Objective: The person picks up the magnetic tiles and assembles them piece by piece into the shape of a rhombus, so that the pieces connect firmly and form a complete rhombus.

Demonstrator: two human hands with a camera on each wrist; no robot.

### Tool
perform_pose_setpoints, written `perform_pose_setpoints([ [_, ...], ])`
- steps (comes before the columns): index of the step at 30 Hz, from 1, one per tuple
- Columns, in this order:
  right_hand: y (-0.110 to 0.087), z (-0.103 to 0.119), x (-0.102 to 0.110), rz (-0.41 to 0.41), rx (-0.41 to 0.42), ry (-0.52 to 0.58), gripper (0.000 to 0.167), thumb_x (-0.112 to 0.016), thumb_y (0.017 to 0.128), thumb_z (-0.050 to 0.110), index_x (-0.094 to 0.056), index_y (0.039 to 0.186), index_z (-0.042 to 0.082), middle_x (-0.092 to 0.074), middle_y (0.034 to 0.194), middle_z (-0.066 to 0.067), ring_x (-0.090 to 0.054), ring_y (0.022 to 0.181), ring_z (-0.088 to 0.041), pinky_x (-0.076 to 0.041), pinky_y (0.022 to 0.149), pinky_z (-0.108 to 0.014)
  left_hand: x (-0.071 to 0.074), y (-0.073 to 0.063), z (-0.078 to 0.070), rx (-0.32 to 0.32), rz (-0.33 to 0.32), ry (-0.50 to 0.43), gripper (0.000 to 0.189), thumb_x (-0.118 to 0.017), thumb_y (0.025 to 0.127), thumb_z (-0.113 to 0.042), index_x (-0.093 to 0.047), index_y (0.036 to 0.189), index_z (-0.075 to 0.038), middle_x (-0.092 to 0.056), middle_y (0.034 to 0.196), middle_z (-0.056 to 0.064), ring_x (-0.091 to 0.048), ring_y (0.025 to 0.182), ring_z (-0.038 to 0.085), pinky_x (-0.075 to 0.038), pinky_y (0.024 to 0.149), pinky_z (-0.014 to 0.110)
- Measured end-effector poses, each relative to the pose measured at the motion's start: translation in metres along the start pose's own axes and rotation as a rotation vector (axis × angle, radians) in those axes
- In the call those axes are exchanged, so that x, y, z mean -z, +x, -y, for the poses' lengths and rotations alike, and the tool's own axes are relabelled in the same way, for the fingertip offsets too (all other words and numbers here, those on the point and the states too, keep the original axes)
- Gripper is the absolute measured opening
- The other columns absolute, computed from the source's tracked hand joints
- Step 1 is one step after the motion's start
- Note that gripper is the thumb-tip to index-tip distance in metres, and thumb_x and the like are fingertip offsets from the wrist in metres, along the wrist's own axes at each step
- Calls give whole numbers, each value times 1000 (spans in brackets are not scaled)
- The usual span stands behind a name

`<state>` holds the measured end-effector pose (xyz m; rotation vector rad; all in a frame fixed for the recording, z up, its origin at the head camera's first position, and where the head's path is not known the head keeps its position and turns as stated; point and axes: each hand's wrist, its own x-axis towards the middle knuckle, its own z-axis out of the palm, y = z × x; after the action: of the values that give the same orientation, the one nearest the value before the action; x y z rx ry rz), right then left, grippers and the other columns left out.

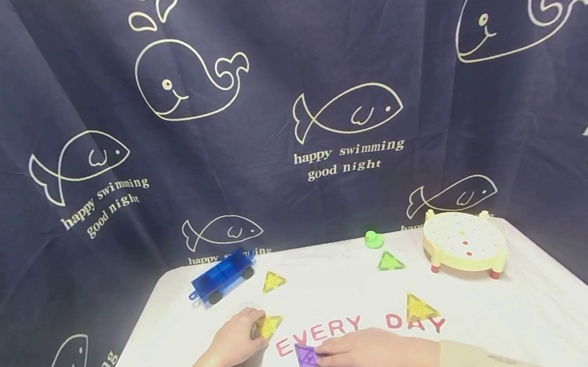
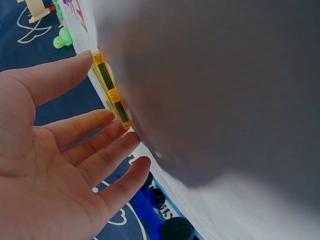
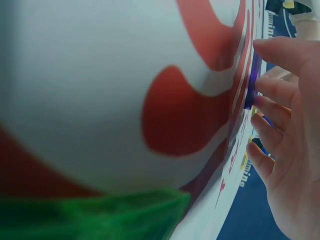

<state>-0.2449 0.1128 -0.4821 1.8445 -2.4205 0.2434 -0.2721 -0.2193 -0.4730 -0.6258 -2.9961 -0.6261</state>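
Note:
My left hand [image 1: 238,336] pinches a translucent yellow triangular magnetic tile [image 1: 270,327] at the left of the white table. In the left wrist view the thumb is at one end of that yellow tile [image 2: 111,90] and fingertips are at its other end. A purple triangular tile [image 1: 307,361] lies nearer the front, and my right hand [image 1: 377,357] holds it from the right side. Thumb and fingertips meet its edge [image 3: 253,82] in the right wrist view. A small gap separates the two tiles.
Behind my left hand are a blue toy wagon [image 1: 223,277] and a yellow tile [image 1: 273,281]. Farther right are a green duck [image 1: 373,239], a green tile [image 1: 390,261], another yellow tile [image 1: 420,307] and a round cream toy table [image 1: 464,243]. A blurred green edge [image 3: 100,215] shows close to the right wrist camera.

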Motion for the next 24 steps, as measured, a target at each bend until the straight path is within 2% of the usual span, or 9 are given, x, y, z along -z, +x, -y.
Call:
perform_pose_setpoints([
  [3,-5,-1,0,-2,-41,18,56,-52,104,46,-51,151,17,-49,155,1,-47,139,-16,-47,107,-36,-1,1,0,3,-3,10,54,-85,75,-16,-67,122,4,-67,116,16,-65,106,40,-52,92,59],
  [10,-16,-1,-1,-45,-107,-81,58,-59,99,48,-56,147,14,-53,151,-4,-50,137,-18,-50,103,-40,-2,1,0,32,4,28,53,-85,75,-17,-68,121,3,-65,115,15,-65,103,40,-54,88,60],
  [16,-18,2,3,-27,-208,-98,63,-69,92,46,-58,145,14,-54,150,-5,-53,134,-21,-50,102,-43,-1,0,-2,57,-4,55,54,-86,74,-18,-69,121,2,-65,115,14,-66,100,39,-55,83,60],
  [24,-17,6,4,-10,-331,-113,69,-73,86,45,-58,145,14,-55,146,-8,-55,130,-26,-50,101,-45,-1,0,-3,69,-15,70,54,-86,72,-21,-70,118,2,-64,112,12,-66,97,35,-56,82,57],
])
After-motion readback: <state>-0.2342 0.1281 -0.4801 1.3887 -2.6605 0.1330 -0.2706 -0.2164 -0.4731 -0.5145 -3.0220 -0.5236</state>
